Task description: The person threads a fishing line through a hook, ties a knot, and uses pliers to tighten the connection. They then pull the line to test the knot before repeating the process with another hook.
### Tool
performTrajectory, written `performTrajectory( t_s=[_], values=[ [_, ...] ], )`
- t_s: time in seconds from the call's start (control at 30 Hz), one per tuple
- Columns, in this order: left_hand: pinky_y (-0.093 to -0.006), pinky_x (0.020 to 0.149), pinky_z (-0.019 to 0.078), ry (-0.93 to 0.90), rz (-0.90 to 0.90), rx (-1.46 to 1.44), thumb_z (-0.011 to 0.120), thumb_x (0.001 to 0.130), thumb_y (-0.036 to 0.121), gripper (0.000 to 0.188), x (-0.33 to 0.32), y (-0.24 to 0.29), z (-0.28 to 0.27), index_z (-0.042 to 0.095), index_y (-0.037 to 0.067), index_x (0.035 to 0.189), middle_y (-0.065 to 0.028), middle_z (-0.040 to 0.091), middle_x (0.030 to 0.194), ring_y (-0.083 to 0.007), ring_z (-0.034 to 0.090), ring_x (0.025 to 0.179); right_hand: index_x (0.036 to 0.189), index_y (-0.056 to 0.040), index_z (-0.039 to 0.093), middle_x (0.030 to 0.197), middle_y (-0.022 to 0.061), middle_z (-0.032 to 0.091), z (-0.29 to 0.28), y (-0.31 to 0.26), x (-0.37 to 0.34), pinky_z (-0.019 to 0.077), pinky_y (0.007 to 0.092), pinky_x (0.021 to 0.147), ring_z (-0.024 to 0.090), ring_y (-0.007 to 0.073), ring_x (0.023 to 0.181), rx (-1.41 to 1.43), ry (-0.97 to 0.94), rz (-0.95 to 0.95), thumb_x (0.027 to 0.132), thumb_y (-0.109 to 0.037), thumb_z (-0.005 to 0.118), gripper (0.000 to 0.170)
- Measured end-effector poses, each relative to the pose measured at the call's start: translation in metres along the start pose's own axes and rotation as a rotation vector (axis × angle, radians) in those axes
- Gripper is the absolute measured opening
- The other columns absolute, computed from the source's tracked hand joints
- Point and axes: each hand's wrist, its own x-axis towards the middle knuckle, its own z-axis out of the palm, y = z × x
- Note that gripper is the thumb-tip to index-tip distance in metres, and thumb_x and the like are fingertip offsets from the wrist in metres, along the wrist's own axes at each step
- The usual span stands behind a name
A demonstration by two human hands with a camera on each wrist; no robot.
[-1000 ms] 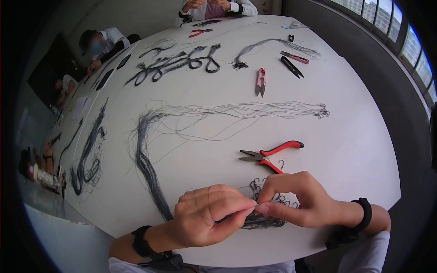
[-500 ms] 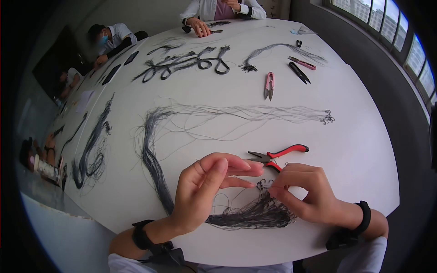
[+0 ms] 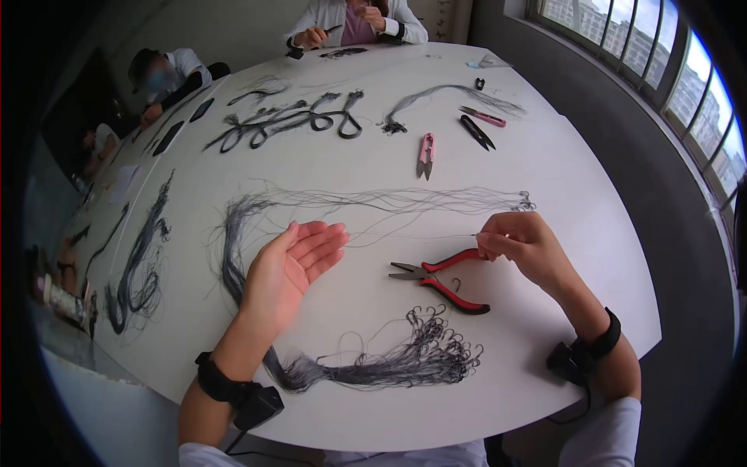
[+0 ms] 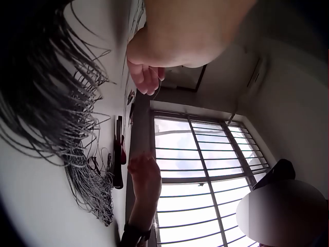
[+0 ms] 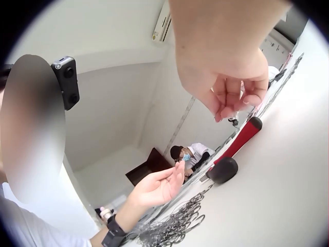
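Note:
My left hand point(image 3: 294, 261) is raised over the table with its palm turned up and its fingers straight and close together. From near its fingertips a thin fishing line stretches across to my right hand point(image 3: 517, 245), which pinches it between thumb and curled forefinger above the pliers. Anything else inside the right fingers is hidden. Red-and-black pliers point(image 3: 440, 282) lie with jaws pointing left, and a loose fish hook point(image 3: 456, 285) is between their handles. Nearer me rests a thick bundle of hooked fishing lines point(image 3: 373, 373), its many dark hooks point(image 3: 447, 342) fanned out at the right.
Another spread of lines point(image 3: 373, 198) runs across the table's middle, hooks at its right end. Farther off lie pink thread snips point(image 3: 426, 156), black snips point(image 3: 476, 132) and looped line bundles point(image 3: 303, 121). A person point(image 3: 354, 27) sits opposite; others sit at the left.
My hands, close together over the hook bundle a second ago, have moved apart and forward. The left has opened palm up; the right has drawn the line out to the right.

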Motion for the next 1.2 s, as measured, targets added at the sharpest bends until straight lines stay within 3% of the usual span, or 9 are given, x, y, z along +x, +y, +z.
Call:
performTrajectory(
  t_s=[0.03, 0.17, 0.33, 0.4, 0.43, 0.6, 0.87, 1.07, 1.2],
  values=[
    [-0.0343, 0.1, 0.0408, 0.01, 0.046, -0.036, 0.034, 0.097, 0.021, 0.031, 0.004, 0.003, -0.007, 0.047, -0.005, 0.111, -0.0191, 0.052, 0.122, -0.0256, 0.049, 0.118, 0.073, -0.0015, 0.064, 0.066, 0.0017, 0.061, -0.004, -0.002, 0.001, 0.0408, 0.0239, 0.057, 0.055, 0.0081, 0.063, -0.047, 0.029, 0.047, 0.083, -0.015, 0.056, 0.018],
    [-0.0348, 0.104, 0.0382, 0.079, 0.207, -0.235, 0.032, 0.097, 0.017, 0.033, 0.019, 0.016, -0.025, 0.042, -0.006, 0.119, -0.0192, 0.045, 0.13, -0.0255, 0.043, 0.124, 0.072, -0.0017, 0.064, 0.063, 0.002, 0.059, -0.021, 0.018, 0.013, 0.0402, 0.0243, 0.057, 0.052, 0.0079, 0.06, -0.024, 0.088, 0.083, 0.082, -0.015, 0.058, 0.018],
    [-0.0363, 0.101, 0.0406, 0.055, 0.168, -0.302, 0.035, 0.096, 0.015, 0.028, 0.014, 0.024, -0.022, 0.045, -0.004, 0.114, -0.0186, 0.046, 0.13, -0.0259, 0.043, 0.124, 0.071, -0.0012, 0.064, 0.063, 0.0029, 0.059, -0.029, 0.028, 0.018, 0.0397, 0.0245, 0.056, 0.053, 0.0085, 0.06, -0.18, 0.1, 0.01, 0.082, -0.016, 0.057, 0.019],
    [-0.0368, 0.1, 0.0413, 0.331, 0.118, -0.195, 0.036, 0.095, 0.015, 0.025, 0.016, 0.028, -0.021, 0.046, -0.003, 0.11, -0.0177, 0.047, 0.129, -0.0267, 0.043, 0.124, 0.071, -0.0012, 0.065, 0.063, 0.0029, 0.059, -0.036, 0.036, 0.021, 0.0391, 0.0248, 0.055, 0.053, 0.0087, 0.06, -0.182, 0.137, 0.036, 0.082, -0.016, 0.058, 0.02],
    [-0.0368, 0.1, 0.0413, 0.334, 0.117, -0.2, 0.036, 0.095, 0.015, 0.025, 0.018, 0.029, -0.024, 0.046, -0.003, 0.11, -0.0177, 0.047, 0.129, -0.0267, 0.043, 0.124, 0.071, -0.0012, 0.065, 0.063, 0.003, 0.059, -0.04, 0.039, 0.023, 0.0386, 0.0251, 0.054, 0.052, 0.0089, 0.06, -0.177, 0.176, 0.06, 0.082, -0.017, 0.058, 0.02],
    [-0.0387, 0.103, 0.0371, 0.131, 0.372, -0.292, 0.037, 0.095, 0.014, 0.032, 0.027, 0.03, -0.042, 0.039, -0.004, 0.121, -0.0172, 0.044, 0.131, -0.0269, 0.041, 0.125, 0.073, -0.0011, 0.067, 0.061, 0.0023, 0.057, -0.055, 0.045, 0.026, 0.0369, 0.0251, 0.053, 0.05, 0.0093, 0.059, -0.227, 0.26, 0.143, 0.082, -0.02, 0.059, 0.022],
    [-0.0412, 0.105, 0.0314, 0.173, 0.457, -0.302, 0.046, 0.094, 0.029, 0.05, 0.019, 0.033, -0.029, 0.028, 0.008, 0.136, -0.0226, 0.032, 0.138, -0.0377, 0.036, 0.127, 0.077, 0.002, 0.068, 0.065, 0.0054, 0.061, -0.056, 0.048, 0.029, 0.0401, 0.0229, 0.059, 0.053, 0.0098, 0.061, -0.249, 0.267, 0.192, 0.083, -0.018, 0.061, 0.022],
    [-0.0401, 0.106, 0.0289, 0.103, 0.453, -0.196, 0.044, 0.094, 0.028, 0.049, 0.02, 0.027, -0.029, 0.029, 0.002, 0.133, -0.0233, 0.036, 0.136, -0.0345, 0.037, 0.126, 0.079, 0.0016, 0.068, 0.066, 0.0046, 0.062, -0.059, 0.054, 0.03, 0.0415, 0.022, 0.059, 0.055, 0.0089, 0.062, -0.279, 0.25, 0.234, 0.082, -0.021, 0.063, 0.024],
    [-0.0372, 0.106, 0.0258, 0.022, 0.417, 0.173, 0.042, 0.093, 0.022, 0.043, 0.021, 0.021, -0.027, 0.035, 0.002, 0.13, -0.0192, 0.043, 0.133, -0.0258, 0.038, 0.126, 0.079, 0.0012, 0.068, 0.066, 0.0045, 0.062, -0.061, 0.057, 0.031, 0.0401, 0.0214, 0.056, 0.053, 0.0087, 0.059, -0.3, 0.238, 0.242, 0.082, -0.023, 0.064, 0.024]
  ],
)
